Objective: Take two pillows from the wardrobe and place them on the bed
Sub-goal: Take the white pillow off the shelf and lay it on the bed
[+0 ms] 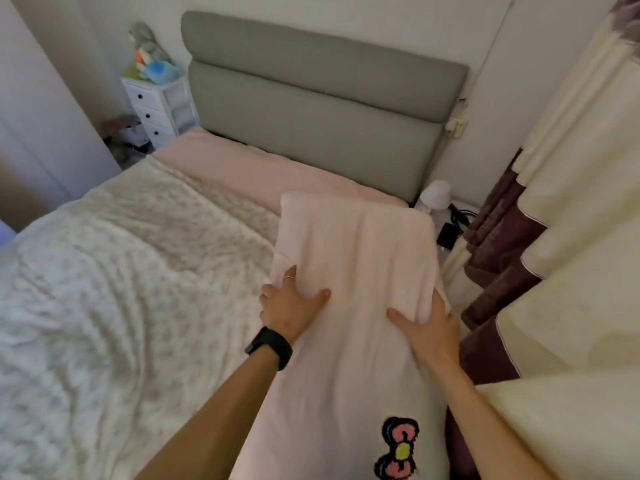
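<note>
A pale pink pillow (356, 244) with a pink bow emblem near its close end stretches lengthwise from me toward the headboard, over the right side of the bed (221, 161). My left hand (289, 304), with a ring and a black watch on the wrist, grips the pillow's left edge. My right hand (429, 327) grips its right edge, thumb on top. Whether the pillow's far end touches the pink sheet I cannot tell. No second pillow and no wardrobe are in view.
A white fluffy blanket (114, 271) covers most of the bed. The grey padded headboard (322, 109) stands at the back. A white drawer unit (156, 109) with soft toys is at the back left. Cream and purple curtains (561, 237) hang close on the right, beside a small white lamp (434, 195).
</note>
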`<state>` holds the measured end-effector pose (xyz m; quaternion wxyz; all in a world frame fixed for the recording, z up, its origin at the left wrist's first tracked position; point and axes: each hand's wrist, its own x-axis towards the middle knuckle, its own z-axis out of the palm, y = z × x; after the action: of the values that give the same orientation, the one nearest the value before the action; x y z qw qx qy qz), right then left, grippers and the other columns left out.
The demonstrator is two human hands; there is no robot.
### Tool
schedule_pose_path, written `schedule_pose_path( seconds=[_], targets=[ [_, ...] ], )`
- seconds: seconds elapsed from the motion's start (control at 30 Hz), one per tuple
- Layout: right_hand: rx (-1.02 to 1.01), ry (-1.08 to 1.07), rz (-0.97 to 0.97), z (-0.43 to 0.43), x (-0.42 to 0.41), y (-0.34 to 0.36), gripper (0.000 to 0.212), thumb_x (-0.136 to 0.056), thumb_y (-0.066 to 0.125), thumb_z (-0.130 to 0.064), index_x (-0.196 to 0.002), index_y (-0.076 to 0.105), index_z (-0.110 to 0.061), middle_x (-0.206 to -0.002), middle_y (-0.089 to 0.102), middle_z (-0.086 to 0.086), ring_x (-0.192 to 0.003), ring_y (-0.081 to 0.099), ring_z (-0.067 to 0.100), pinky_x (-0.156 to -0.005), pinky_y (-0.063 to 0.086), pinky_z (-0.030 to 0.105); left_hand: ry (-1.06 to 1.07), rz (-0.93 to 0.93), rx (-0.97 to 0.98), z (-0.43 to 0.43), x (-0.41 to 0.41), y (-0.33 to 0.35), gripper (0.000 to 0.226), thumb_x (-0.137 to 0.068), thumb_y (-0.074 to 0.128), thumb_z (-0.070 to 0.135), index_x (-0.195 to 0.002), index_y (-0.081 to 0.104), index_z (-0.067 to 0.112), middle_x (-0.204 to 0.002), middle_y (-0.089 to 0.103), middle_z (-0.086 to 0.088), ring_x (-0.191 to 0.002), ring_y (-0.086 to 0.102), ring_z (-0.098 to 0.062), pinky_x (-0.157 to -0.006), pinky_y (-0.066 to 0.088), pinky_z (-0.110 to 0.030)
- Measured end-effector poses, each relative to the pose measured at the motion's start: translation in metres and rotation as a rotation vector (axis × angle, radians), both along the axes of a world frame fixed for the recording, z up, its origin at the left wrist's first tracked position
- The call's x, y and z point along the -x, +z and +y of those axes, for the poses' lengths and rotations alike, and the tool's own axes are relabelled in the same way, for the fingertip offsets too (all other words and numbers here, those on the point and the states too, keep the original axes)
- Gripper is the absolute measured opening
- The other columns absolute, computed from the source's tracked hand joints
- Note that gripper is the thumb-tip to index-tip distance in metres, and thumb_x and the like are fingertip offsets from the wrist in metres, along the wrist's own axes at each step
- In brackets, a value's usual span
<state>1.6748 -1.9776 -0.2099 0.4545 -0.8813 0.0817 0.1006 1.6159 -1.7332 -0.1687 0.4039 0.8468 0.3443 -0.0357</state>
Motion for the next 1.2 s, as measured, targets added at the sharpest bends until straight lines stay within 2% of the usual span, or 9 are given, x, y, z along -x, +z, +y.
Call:
schedule_pose_path(
  seconds=[0.2, 0.33, 0.53, 0.87, 1.0, 1.2],
  targets=[
    [0.016, 0.080, 0.017, -0.014, -0.100, 0.001, 0.116, -0.068, 0.081, -0.066, -0.158, 0.018, -0.030, -0.156, 0.031, 0.013, -0.140, 0.032, 0.034, -0.114, 0.029, 0.048, 0.125, -0.011, 0.087, -0.010, -0.079, -0.010, 0.100, -0.070, 0.072, 0.068, -0.151, 0.029, 0.028, -0.142, 0.038, -0.016, -0.133, 0.038, -0.036, -0.108, 0.038, -0.046],
    [0.051, 0.101, 0.056, -0.013, -0.158, -0.003, 0.113, -0.070, 0.079, -0.066, -0.158, 0.021, -0.026, -0.154, 0.033, 0.016, -0.138, 0.034, 0.035, -0.112, 0.031, 0.047, 0.166, 0.005, 0.125, -0.010, -0.128, -0.020, 0.104, -0.069, 0.071, 0.070, -0.152, 0.026, 0.028, -0.144, 0.035, -0.017, -0.133, 0.040, -0.037, -0.109, 0.039, -0.050],
    [0.043, 0.131, 0.114, 0.006, -0.251, -0.022, 0.112, -0.066, 0.081, -0.067, -0.156, 0.027, -0.027, -0.149, 0.038, 0.015, -0.135, 0.039, 0.036, -0.113, 0.035, 0.049, 0.205, 0.047, 0.148, 0.012, -0.212, -0.039, 0.103, -0.069, 0.072, 0.069, -0.152, 0.028, 0.026, -0.144, 0.038, -0.019, -0.130, 0.044, -0.037, -0.108, 0.041, -0.050],
    [0.114, 0.177, 0.133, 0.084, -0.438, -0.028, 0.114, -0.066, 0.078, -0.072, -0.157, 0.022, -0.032, -0.152, 0.030, 0.014, -0.138, 0.035, 0.037, -0.114, 0.034, 0.056, 0.312, 0.014, 0.213, 0.077, -0.384, -0.059, 0.098, -0.074, 0.073, 0.063, -0.153, 0.028, 0.025, -0.146, 0.034, -0.019, -0.132, 0.041, -0.037, -0.108, 0.039, -0.044],
    [0.117, 0.265, 0.140, 0.109, -0.493, -0.032, 0.118, -0.061, 0.077, -0.074, -0.156, 0.020, -0.034, -0.155, 0.028, 0.012, -0.141, 0.031, 0.035, -0.116, 0.030, 0.056, 0.384, 0.033, 0.261, 0.095, -0.417, -0.066, 0.098, -0.073, 0.073, 0.063, -0.152, 0.028, 0.027, -0.143, 0.034, -0.017, -0.128, 0.045, -0.035, -0.104, 0.040, -0.042],
    [0.193, 0.435, 0.125, 0.162, -0.573, -0.043, 0.123, -0.051, 0.069, -0.084, -0.154, 0.024, -0.036, -0.152, 0.032, 0.010, -0.138, 0.030, 0.030, -0.113, 0.032, 0.053, 0.570, 0.037, 0.315, 0.118, -0.457, -0.086, 0.098, -0.070, 0.073, 0.062, -0.151, 0.030, 0.027, -0.141, 0.039, -0.015, -0.123, 0.049, -0.034, -0.104, 0.045, -0.047]
  ],
)
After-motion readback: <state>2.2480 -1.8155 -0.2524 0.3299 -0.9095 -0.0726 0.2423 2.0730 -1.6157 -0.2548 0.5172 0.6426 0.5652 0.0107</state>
